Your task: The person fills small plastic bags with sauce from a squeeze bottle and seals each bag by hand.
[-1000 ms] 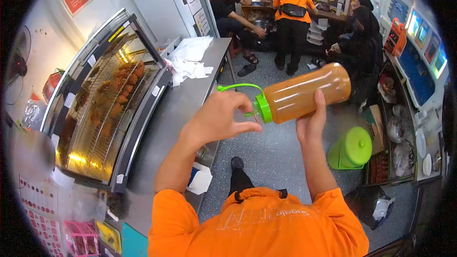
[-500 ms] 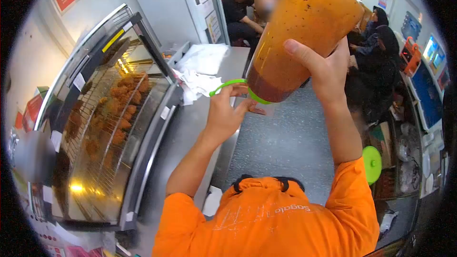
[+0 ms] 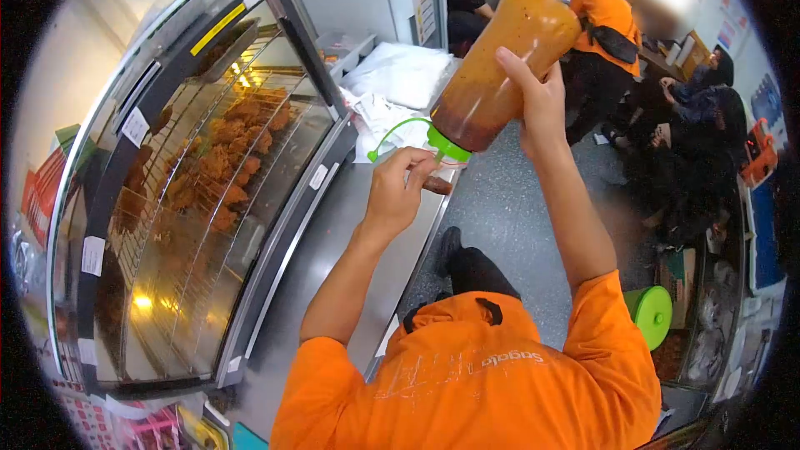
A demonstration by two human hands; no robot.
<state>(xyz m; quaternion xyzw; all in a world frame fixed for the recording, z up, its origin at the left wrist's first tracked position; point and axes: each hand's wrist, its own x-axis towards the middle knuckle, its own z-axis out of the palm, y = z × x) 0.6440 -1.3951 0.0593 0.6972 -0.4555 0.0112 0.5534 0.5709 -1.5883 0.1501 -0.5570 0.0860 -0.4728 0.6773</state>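
Note:
My right hand (image 3: 542, 104) is wrapped around a large sauce squeeze bottle (image 3: 510, 58), holding it tilted upside down. Orange sauce with dark specks coats its walls, and darker sauce has gathered at the lower end. The green cap (image 3: 448, 145) points down, and its small nozzle cover hangs on a green strap (image 3: 392, 131) to the left. Just under the nozzle, the fingers of my left hand (image 3: 398, 190) are pinched around the top of what looks like a small clear bag of brown sauce (image 3: 437, 185). My fingers partly hide it.
A heated glass display case (image 3: 192, 175) with fried chicken (image 3: 229, 154) stands on the left. White paper and plastic bags (image 3: 396, 75) lie on the steel counter (image 3: 325, 242). People sit at the back right, and a person in orange (image 3: 608, 21) bends there. A green lid (image 3: 652, 317) is at right.
The bottle sits lower and looks farther away. More brown sauce shows beside my left fingers. My view has shifted, and a person in orange has appeared at the back.

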